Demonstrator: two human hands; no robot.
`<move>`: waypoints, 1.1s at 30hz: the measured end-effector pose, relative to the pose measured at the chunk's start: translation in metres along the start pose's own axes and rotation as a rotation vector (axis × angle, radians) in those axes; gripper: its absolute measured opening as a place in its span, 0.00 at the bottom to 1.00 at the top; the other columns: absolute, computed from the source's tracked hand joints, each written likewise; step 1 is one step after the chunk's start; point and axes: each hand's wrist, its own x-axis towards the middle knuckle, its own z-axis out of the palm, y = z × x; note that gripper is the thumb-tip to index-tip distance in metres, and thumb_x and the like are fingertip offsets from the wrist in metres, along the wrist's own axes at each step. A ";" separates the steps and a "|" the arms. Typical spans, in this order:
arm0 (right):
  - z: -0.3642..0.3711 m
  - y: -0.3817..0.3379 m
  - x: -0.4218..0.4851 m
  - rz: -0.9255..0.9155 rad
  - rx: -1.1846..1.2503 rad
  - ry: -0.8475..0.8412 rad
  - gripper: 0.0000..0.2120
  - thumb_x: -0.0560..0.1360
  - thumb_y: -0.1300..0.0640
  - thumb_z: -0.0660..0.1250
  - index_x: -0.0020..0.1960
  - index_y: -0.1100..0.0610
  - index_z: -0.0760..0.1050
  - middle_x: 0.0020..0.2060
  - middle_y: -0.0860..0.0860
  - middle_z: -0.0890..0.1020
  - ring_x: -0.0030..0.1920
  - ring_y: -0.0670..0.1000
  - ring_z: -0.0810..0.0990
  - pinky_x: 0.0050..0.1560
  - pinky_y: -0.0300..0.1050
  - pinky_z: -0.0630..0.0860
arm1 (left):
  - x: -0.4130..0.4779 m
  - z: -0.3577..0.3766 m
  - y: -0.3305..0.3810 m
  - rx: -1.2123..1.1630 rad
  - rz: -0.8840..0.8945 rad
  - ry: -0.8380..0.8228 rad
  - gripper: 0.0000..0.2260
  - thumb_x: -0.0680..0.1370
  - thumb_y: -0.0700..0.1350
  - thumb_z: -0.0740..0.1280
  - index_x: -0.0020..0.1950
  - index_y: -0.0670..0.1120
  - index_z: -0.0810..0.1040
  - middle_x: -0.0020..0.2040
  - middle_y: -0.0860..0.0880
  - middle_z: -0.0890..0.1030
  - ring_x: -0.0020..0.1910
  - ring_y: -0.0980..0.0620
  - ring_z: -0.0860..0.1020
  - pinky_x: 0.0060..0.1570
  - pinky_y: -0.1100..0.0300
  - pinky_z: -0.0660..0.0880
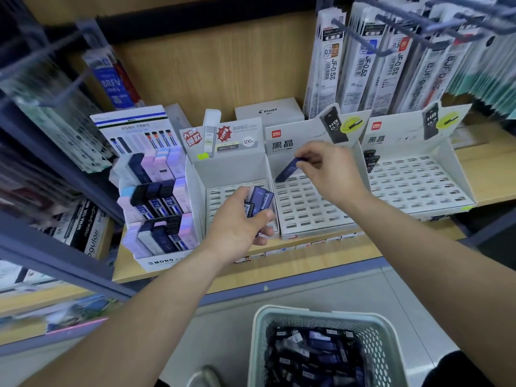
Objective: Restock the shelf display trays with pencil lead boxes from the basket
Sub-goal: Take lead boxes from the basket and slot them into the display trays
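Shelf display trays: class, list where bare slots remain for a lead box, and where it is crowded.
The right tray is bare except dark boxes in its back left corner. The middle tray is bare in front of the right hand, which pinches one box. Crowded: the MONO display; the left hand, gripping a bundle, covers much of the left tray.

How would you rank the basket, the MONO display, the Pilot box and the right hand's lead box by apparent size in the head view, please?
1. basket and MONO display: alike; basket nearer, cropped.
2. Pilot box.
3. lead box.
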 end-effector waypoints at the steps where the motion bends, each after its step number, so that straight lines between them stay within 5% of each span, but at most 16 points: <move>1: 0.002 -0.001 0.002 -0.050 -0.033 -0.005 0.08 0.76 0.66 0.70 0.52 0.57 0.83 0.44 0.49 0.84 0.46 0.46 0.82 0.54 0.39 0.78 | -0.001 -0.002 0.000 -0.003 -0.002 -0.003 0.07 0.80 0.37 0.68 0.53 0.48 0.74 0.45 0.45 0.83 0.33 0.52 0.81 0.33 0.57 0.79; 6: 0.019 -0.007 0.009 -0.273 -0.198 -0.028 0.10 0.76 0.66 0.69 0.54 0.58 0.84 0.48 0.54 0.84 0.50 0.53 0.81 0.55 0.38 0.71 | -0.005 -0.011 0.002 -0.025 -0.011 -0.002 0.08 0.80 0.39 0.69 0.57 0.46 0.74 0.51 0.41 0.84 0.34 0.53 0.82 0.35 0.57 0.81; 13: 0.032 -0.002 0.008 -0.227 -0.233 -0.064 0.16 0.77 0.66 0.65 0.62 0.57 0.81 0.55 0.56 0.81 0.55 0.58 0.80 0.60 0.52 0.77 | -0.009 -0.016 0.004 -0.043 -0.007 0.007 0.11 0.80 0.41 0.69 0.61 0.46 0.73 0.55 0.42 0.84 0.41 0.51 0.85 0.44 0.53 0.84; 17: 0.024 -0.012 -0.001 -0.164 -0.259 -0.038 0.16 0.77 0.61 0.67 0.64 0.53 0.80 0.53 0.52 0.79 0.49 0.53 0.80 0.53 0.47 0.77 | -0.010 -0.018 0.006 -0.075 0.007 0.014 0.09 0.80 0.41 0.69 0.57 0.48 0.73 0.55 0.42 0.84 0.41 0.52 0.85 0.46 0.52 0.84; 20: 0.015 -0.032 -0.013 -0.053 0.001 -0.059 0.09 0.77 0.59 0.68 0.56 0.53 0.83 0.43 0.46 0.81 0.41 0.46 0.81 0.46 0.41 0.76 | -0.009 -0.016 0.007 -0.092 0.019 0.019 0.10 0.80 0.39 0.68 0.60 0.45 0.73 0.54 0.41 0.84 0.40 0.52 0.85 0.44 0.56 0.84; 23: 0.011 -0.050 -0.026 0.195 0.448 -0.305 0.05 0.79 0.59 0.68 0.53 0.55 0.82 0.37 0.51 0.84 0.36 0.47 0.82 0.41 0.44 0.80 | -0.008 -0.012 0.009 -0.088 0.033 0.016 0.12 0.80 0.38 0.68 0.62 0.44 0.73 0.54 0.42 0.84 0.41 0.51 0.86 0.43 0.58 0.83; 25: 0.009 -0.051 -0.031 0.203 0.480 -0.408 0.06 0.78 0.61 0.69 0.54 0.55 0.81 0.38 0.54 0.83 0.36 0.48 0.82 0.40 0.43 0.80 | -0.008 -0.009 0.010 -0.088 0.040 0.008 0.11 0.80 0.37 0.68 0.61 0.45 0.73 0.52 0.42 0.84 0.42 0.49 0.86 0.44 0.56 0.84; 33: -0.017 -0.036 -0.032 0.301 0.764 -0.293 0.06 0.78 0.71 0.64 0.49 0.61 0.76 0.39 0.57 0.81 0.37 0.54 0.84 0.40 0.44 0.81 | -0.009 -0.005 0.016 -0.195 0.003 0.034 0.05 0.82 0.39 0.65 0.57 0.45 0.73 0.46 0.45 0.86 0.36 0.49 0.85 0.36 0.60 0.82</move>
